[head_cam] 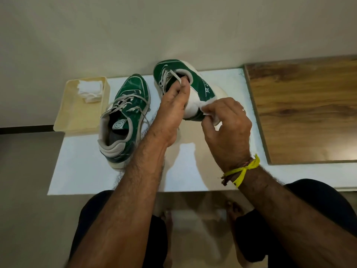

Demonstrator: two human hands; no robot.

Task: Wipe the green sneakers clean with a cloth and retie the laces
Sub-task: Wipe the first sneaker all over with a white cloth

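Two green sneakers with grey laces are on the white table (pixel 81 167). One sneaker (pixel 123 117) stands flat at the left, its laces loose. The other sneaker (pixel 197 88) is lifted and tipped on its side. My left hand (pixel 173 111) holds it, thumb on the collar and fingers inside the opening. My right hand (pixel 226 126) pinches a small white cloth (pixel 208 111) against the white heel part of that shoe.
A cream tray (pixel 77 120) at the table's left holds folded white cloths (pixel 89 90). A wooden board (pixel 309 111) lies at the right. A wall rises behind the table. My knees and bare feet show below the front edge.
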